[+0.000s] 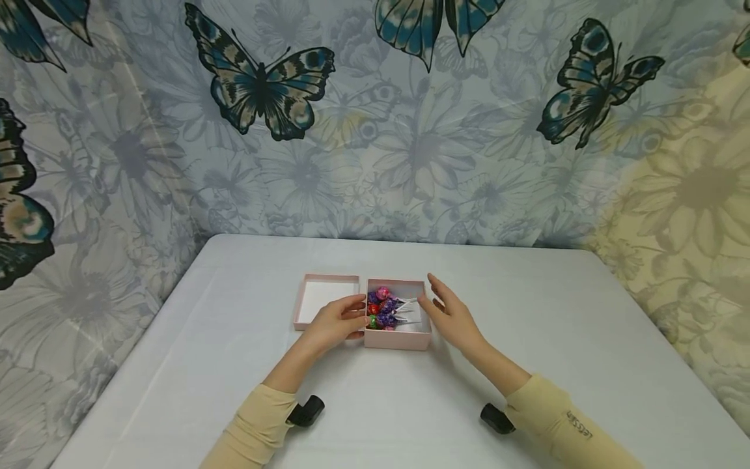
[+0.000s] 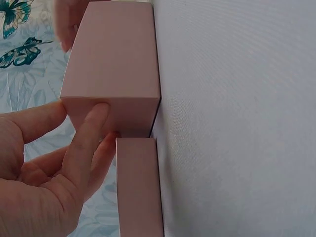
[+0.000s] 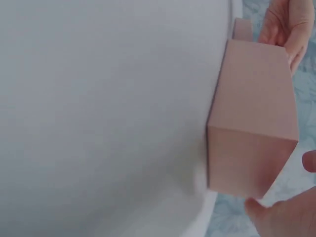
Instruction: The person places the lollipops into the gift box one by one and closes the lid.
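A pink box point(image 1: 397, 341) stands without its cover on the white table. Wrapped lollipops point(image 1: 387, 309) lie in its left part, purple, red and green heads to the left and white sticks pointing right. My left hand point(image 1: 334, 324) touches the box's left wall; the left wrist view has its extended fingers point(image 2: 85, 143) against that pink side. At the opposite end is my right hand point(image 1: 454, 318), fingers spread and loosely bent. The right wrist view shows its fingertips by the box's right end, holding nothing; whether they touch the cardboard is unclear.
A shallow pink lid point(image 1: 328, 296) with a white inside lies left of the box, close beside it. White cloth covers the table point(image 1: 263, 273). Behind hangs a floral curtain point(image 1: 422, 150) with butterflies. Black devices point(image 1: 307, 412) are worn at both wrists.
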A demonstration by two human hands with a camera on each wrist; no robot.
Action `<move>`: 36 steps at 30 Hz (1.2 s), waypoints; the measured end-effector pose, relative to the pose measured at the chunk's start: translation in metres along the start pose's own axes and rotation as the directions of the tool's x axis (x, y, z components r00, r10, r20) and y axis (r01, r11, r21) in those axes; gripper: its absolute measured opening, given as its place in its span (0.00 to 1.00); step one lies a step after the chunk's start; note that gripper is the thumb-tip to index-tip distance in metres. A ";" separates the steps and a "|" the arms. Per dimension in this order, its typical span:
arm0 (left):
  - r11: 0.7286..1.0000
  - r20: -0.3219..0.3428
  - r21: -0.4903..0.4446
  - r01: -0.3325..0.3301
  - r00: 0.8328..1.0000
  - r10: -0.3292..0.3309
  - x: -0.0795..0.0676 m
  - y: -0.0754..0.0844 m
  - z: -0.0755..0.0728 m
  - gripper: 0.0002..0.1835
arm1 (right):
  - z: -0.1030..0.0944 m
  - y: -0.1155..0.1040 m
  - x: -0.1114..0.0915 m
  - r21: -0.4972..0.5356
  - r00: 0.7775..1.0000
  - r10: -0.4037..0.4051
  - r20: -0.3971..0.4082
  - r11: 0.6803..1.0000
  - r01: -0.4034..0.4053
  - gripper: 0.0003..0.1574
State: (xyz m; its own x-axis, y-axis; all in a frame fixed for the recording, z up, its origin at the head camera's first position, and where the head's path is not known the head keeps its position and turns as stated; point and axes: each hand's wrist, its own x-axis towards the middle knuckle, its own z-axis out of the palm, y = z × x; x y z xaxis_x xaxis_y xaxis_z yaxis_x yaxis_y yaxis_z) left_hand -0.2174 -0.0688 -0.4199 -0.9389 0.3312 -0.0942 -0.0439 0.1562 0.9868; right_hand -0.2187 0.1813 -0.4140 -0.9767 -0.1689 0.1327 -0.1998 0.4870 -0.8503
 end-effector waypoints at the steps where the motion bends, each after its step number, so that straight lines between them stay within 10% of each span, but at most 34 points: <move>1: 1.000 -0.004 0.002 -0.004 1.000 0.004 0.000 0.000 0.000 0.29 | 0.000 0.001 -0.002 0.046 0.997 0.064 0.031 0.997 -0.065 0.40; 6: 1.000 -0.017 0.013 -0.009 1.000 0.010 -0.001 0.001 -0.002 0.29 | 0.001 0.003 -0.009 0.201 0.969 0.195 0.154 0.954 -0.224 0.40; 28: 0.990 -0.009 0.132 -0.058 0.998 0.059 0.009 0.005 0.010 0.29 | -0.019 0.009 -0.007 0.205 0.956 0.223 0.193 0.943 -0.261 0.38; 36: 0.945 -0.124 0.298 -0.133 0.976 0.176 -0.008 0.026 -0.015 0.29 | -0.021 -0.035 -0.008 0.398 0.995 0.081 0.054 0.912 -0.096 0.40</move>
State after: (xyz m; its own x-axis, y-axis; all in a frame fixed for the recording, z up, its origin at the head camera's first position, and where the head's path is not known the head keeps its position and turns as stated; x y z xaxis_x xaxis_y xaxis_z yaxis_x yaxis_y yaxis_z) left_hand -0.2158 -0.0816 -0.3917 -0.9670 0.2351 0.0985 0.1850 0.3814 0.9057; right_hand -0.2056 0.1835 -0.3751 -0.9840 -0.1747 0.0355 -0.0569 0.1190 -0.9913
